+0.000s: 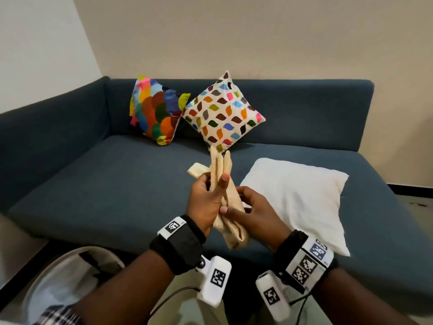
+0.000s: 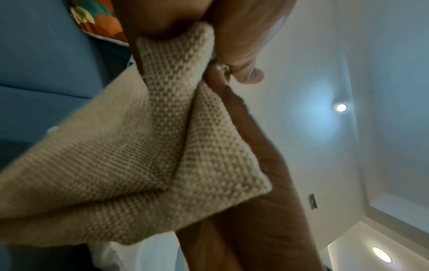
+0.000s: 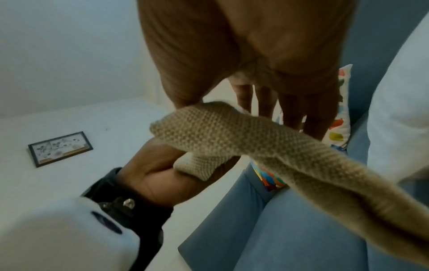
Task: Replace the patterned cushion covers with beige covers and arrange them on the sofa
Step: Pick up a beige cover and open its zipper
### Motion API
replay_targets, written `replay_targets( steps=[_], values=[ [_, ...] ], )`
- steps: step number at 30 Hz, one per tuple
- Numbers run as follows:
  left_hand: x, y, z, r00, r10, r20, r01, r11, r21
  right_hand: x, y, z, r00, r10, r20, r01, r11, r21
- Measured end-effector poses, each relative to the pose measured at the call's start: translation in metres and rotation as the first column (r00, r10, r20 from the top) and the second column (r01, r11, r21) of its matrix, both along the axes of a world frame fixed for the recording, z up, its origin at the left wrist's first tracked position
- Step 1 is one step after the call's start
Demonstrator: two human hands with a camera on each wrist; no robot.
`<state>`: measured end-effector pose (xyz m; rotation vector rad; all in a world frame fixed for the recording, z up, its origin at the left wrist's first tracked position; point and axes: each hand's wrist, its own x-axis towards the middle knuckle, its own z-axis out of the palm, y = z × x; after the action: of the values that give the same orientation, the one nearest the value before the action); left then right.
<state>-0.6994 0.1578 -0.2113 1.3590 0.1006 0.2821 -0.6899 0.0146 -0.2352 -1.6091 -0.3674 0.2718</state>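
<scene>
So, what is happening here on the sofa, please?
A person holds a folded beige cover in both hands, the left hand gripping its upper part and the right hand pinching it lower down. A bare white cushion lies on the blue sofa. Two patterned cushions lean against the backrest, not yet changed.

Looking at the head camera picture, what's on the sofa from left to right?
Scale-patterned cushion → leaf-patterned cushion → bare white cushion insert. The two patterned ones lean against the sofa backrest; the white one lies flat on the seat. The folded beige cover, held in both hands, hangs in front, so I leave it out.
</scene>
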Motion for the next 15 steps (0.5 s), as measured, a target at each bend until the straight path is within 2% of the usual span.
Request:
replay_targets(
  steps=[2,4,7,11,15],
  values=[
    [0.000,0.007,-0.003,1.000,-0.005,0.006,0.005,1.000,-0.004,-0.001,0.001,-0.003,0.998,0.040,-0.053,-0.035,0.995,0.093],
    [-0.001,0.016,-0.005,1.000,-0.023,-0.009,0.023,0.998,-0.062,-0.004,0.000,-0.002,0.979,0.103,-0.178,-0.065,0.976,0.207],
    [0.001,0.031,-0.008,0.997,0.020,-0.073,-0.026,0.997,-0.070,0.001,-0.008,-0.005,0.919,0.038,-0.391,0.093,0.946,0.311],
    [0.002,0.052,-0.010,0.990,0.064,-0.124,-0.082,0.987,-0.140,0.020,-0.027,-0.017,0.807,-0.130,-0.576,0.341,0.899,0.274],
    [0.002,0.077,-0.017,0.976,0.192,-0.102,-0.194,0.981,-0.010,0.041,-0.059,-0.017,0.774,-0.305,-0.555,0.474,0.860,0.189]
  ],
)
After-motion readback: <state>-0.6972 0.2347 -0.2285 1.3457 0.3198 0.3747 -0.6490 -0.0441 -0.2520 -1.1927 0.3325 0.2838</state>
